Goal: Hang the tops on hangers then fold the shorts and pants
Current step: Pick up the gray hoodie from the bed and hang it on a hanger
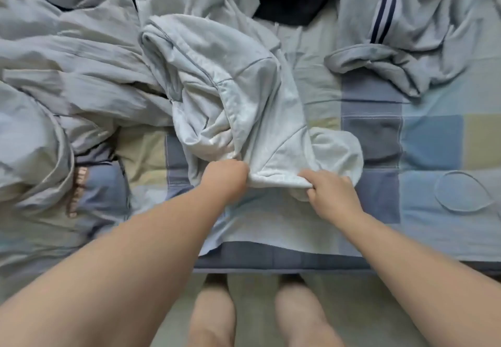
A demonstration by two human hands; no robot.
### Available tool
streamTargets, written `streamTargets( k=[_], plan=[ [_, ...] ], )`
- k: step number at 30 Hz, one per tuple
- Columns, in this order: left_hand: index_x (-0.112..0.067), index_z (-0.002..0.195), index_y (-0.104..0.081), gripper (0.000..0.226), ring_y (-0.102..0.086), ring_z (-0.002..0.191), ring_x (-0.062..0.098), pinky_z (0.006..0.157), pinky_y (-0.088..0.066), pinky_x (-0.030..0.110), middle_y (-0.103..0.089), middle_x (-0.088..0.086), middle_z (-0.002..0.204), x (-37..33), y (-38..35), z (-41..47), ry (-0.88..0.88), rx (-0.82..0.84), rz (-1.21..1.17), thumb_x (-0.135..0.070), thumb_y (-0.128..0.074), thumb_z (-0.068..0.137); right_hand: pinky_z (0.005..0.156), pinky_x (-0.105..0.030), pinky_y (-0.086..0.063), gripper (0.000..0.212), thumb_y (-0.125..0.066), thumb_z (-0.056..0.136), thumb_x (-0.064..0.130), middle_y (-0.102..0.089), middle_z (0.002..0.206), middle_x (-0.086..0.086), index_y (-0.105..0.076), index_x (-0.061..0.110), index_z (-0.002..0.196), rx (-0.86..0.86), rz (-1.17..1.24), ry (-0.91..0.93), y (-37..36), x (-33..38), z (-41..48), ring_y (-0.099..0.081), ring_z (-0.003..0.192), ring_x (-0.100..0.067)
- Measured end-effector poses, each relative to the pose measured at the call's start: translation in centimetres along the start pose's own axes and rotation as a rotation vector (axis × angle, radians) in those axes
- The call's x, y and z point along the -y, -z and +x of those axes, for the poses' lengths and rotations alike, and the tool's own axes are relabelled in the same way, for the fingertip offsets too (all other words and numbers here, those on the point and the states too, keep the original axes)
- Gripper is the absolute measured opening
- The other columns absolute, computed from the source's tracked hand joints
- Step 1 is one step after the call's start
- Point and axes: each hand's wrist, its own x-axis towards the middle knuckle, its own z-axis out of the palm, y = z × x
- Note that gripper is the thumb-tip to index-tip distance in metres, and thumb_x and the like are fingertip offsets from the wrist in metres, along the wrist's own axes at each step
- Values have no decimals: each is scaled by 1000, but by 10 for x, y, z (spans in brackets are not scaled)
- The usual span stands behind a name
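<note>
A crumpled pale grey-white garment with seams lies in the middle of the bed. My left hand is closed on its near edge. My right hand pinches the same hem a little to the right. Between the two hands the hem is stretched. Whether it is a top or shorts cannot be told. A grey garment with dark stripes lies at the back right. A dark navy garment is bunched at the back centre.
The bed has a blue, grey and yellow patchwork sheet. A rumpled pale blanket fills the left side. An oval loop rests on the sheet at right. The bed's near edge is above my bare legs and the floor.
</note>
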Motion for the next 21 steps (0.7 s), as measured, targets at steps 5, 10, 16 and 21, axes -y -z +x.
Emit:
streamTargets(
  k=[5,10,16,21],
  plan=[
    [-21,87,-47,11,-61,103,32,74,-45,37,-64,7,107,-34,-55,-75,-55,105,-101,-12,-50,93,80,-38,-32,36,-44,95,17,-60,107,3,-57,37,122,114,-25,-80,-36,-14,-84,-55,105,-25],
    [-21,88,-45,9,-61,104,31,73,-42,36,-63,6,109,-64,-100,-119,-66,225,-177,-13,-48,92,85,-40,-36,32,-40,96,20,-59,106,4,-57,40,114,238,-65,-183,-65,-24,-134,-57,107,-23],
    [-25,125,-59,27,-57,116,28,91,-48,38,-60,2,127,-61,-88,-110,-94,284,-253,-22,-47,100,97,-41,-37,37,-50,94,40,-57,130,4,-53,38,131,359,12,-210,-53,-22,-126,-53,123,-23],
    [-26,128,-57,31,-56,117,28,90,-46,38,-56,3,131,-36,-10,-49,-117,-98,-245,-26,-46,99,108,-42,-37,58,-60,92,49,-49,146,1,-45,33,146,232,227,-187,3,-4,-58,-44,135,-23]
  ],
)
